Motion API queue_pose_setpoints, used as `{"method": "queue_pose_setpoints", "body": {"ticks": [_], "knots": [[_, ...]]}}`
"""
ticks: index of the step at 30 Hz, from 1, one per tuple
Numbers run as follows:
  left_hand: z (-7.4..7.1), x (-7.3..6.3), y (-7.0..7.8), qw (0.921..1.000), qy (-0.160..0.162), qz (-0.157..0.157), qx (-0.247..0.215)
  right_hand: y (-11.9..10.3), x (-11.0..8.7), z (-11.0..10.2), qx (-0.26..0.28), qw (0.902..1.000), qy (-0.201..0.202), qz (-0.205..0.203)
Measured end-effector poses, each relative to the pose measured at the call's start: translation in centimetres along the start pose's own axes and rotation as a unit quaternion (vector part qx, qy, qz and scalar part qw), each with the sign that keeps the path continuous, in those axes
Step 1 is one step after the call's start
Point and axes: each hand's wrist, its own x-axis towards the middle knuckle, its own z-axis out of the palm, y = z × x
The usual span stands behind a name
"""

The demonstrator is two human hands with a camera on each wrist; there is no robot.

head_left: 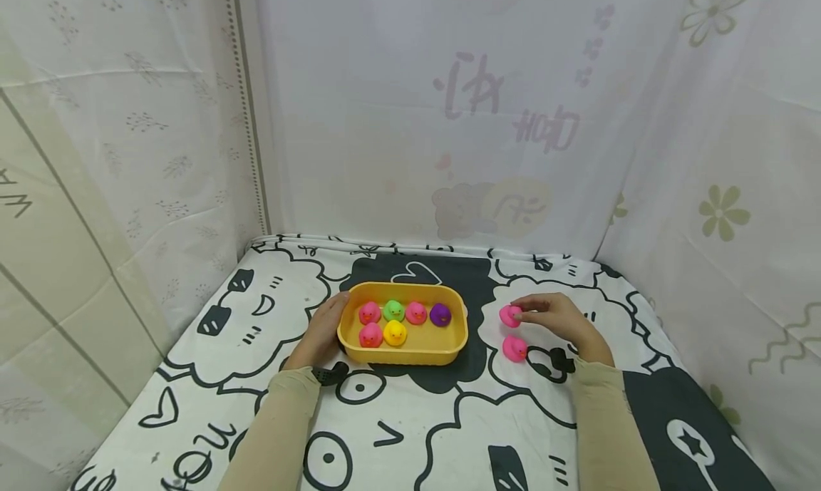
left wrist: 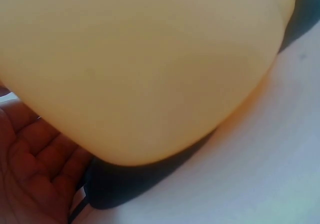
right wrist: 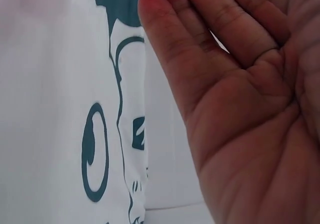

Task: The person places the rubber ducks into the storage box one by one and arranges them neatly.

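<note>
At its left end a yellow plastic tub (head_left: 404,355) is held by my left hand (head_left: 323,334), fingers along the outside wall. The left wrist view is mostly filled by the tub's wall (left wrist: 150,74), with the fingers (left wrist: 55,154) beside it. Inside the tub sit small rubber ducks: three pink, one green (head_left: 394,311), one purple (head_left: 440,315) and one yellow (head_left: 395,333). To the right of the tub, my right hand (head_left: 561,318) pinches a pink rubber duck (head_left: 509,316) between thumb and fingertips. Another pink duck (head_left: 515,348) lies on the cloth just nearer to me.
A black-and-white cartoon-print cloth (head_left: 385,434) covers the table. Pale printed curtains (head_left: 385,120) hang behind it and along both sides. Each wrist wears a dark strap, with the left one (head_left: 330,374) close to the tub's near-left corner.
</note>
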Motion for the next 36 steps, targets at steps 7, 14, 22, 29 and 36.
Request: {"method": "queue_pose_setpoints", "body": {"ticks": [7, 14, 22, 29, 36], "knots": [[-0.1, -0.1, -0.2, 1.0000, 0.005, -0.002, -0.007, -1.6, 0.6, 0.9, -0.011, 0.9993, 0.006, -0.036], [-0.3, -0.2, -0.4, 0.9996, -0.012, 0.020, -0.016, -4.2, 1.8, 2.4, 0.005, 0.9974, -0.017, -0.070], [-0.2, -0.2, -0.1, 0.9996, -0.010, 0.024, -0.013, -7.8, 3.1, 3.9, -0.003, 0.9925, -0.054, -0.109], [-0.1, -0.3, 0.1, 0.9998, -0.008, 0.020, -0.005, -9.9, 4.3, 5.4, -0.011, 0.9864, -0.103, -0.128], [0.0, -0.2, -0.1, 0.9997, -0.008, 0.019, -0.012, -11.8, 5.3, 6.8, -0.041, 0.9784, -0.129, -0.156]]}}
